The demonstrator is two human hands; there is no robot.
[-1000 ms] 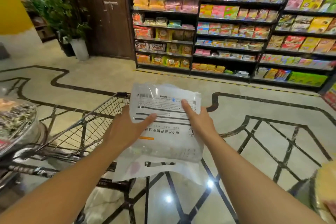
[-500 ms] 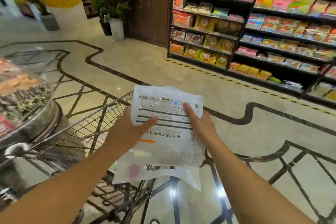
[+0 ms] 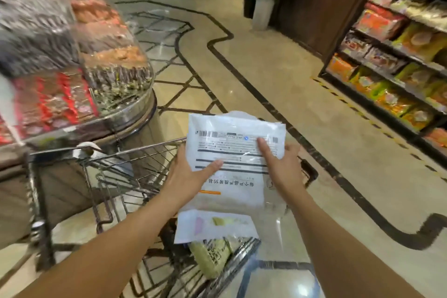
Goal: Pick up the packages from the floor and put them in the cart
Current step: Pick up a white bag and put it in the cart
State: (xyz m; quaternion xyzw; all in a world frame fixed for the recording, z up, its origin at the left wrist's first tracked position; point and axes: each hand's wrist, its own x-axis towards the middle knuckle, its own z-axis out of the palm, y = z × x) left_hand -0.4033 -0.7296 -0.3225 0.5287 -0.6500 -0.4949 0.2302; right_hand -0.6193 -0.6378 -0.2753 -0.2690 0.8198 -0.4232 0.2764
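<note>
Head view: package (image 3: 238,172) between both hands' fingers (image 3: 264,150).

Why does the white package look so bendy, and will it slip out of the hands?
The white package is probably floppy: its lower edge sags below the left hand and right hand. It looks light, since fingers alone pinch it above the cart. Its shiny plastic skin could be slippery, so holding both sides seems wise.
</note>
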